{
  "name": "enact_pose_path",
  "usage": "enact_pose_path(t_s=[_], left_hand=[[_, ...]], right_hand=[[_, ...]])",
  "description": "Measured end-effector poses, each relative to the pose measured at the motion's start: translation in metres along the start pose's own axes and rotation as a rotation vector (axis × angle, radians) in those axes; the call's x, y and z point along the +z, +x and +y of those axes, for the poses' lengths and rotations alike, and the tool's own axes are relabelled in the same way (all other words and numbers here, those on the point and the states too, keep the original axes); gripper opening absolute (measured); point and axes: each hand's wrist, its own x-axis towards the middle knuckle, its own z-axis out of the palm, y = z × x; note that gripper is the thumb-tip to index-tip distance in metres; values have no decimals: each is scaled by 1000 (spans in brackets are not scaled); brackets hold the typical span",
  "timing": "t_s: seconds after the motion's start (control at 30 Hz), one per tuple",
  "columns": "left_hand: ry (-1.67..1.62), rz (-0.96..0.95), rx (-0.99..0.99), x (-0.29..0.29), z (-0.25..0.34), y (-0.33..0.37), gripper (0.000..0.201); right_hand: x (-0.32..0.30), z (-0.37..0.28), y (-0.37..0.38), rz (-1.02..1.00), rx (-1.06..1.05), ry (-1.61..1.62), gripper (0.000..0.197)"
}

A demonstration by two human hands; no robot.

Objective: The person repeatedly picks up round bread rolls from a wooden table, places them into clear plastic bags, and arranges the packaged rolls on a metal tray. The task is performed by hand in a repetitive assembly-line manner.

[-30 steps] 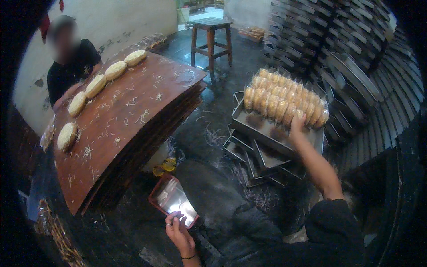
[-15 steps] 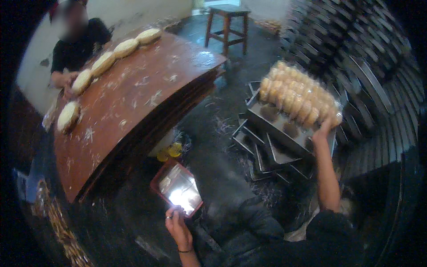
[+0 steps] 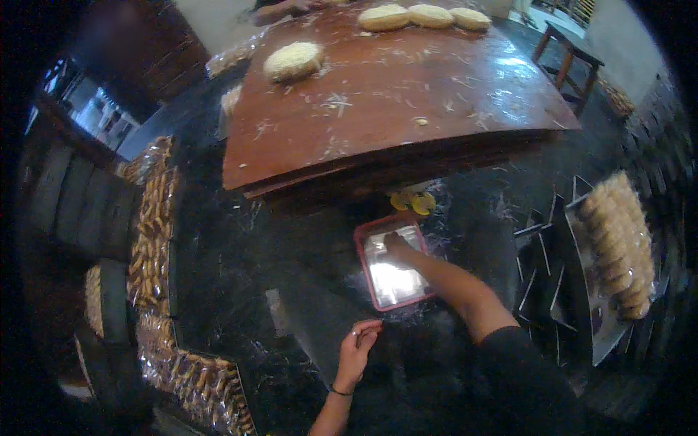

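Note:
A shallow tray with a pink-red rim [image 3: 368, 282] lies low in front of me, holding shiny clear plastic sheets or bags [image 3: 396, 280]. My right hand [image 3: 396, 247] reaches in over the plastic from the right; it is dark and blurred, and its fingers cannot be made out. Just below the tray's near edge is my left hand [image 3: 358, 349], fingers loosely bent with a gap at the thumb and nothing visible in them. Far to the right, a clear-wrapped pack of round golden baked goods [image 3: 618, 243] rests on a metal tray [image 3: 587, 291], apart from both hands.
A brown table [image 3: 378, 102] stands ahead, with a shred-topped oval cake [image 3: 293, 61] and several more behind. Another person's arm [image 3: 283, 10] shows at its far edge. Packed baked goods [image 3: 153, 247] line the left. Yellow round things [image 3: 413, 203] lie beyond the pink tray; a stool [image 3: 569, 62] stands far right.
My right hand has left the wrapped pack and moved into the pink-rimmed tray. My left hand has come off that tray's near edge. The view has swung left.

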Motion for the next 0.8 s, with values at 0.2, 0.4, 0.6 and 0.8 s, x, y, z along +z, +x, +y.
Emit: enact_pose_path(t_s=[0.2, 0.4, 0.6, 0.8], left_hand=[[-111, 249, -53, -28, -23, -30, 20], [-73, 201, -53, -27, -31, -15, 21], [-116, 214, 24, -32, -45, -17, 23], [-162, 239, 57, -31, -47, -27, 24]], right_hand=[[-39, -66, -46, 36, -159, -244, 56], [-32, -62, -37, -58, -99, -180, 57], [-40, -81, -34, -163, -69, -399, 32], [-62, -65, 24, -574, -169, 1, 20]])
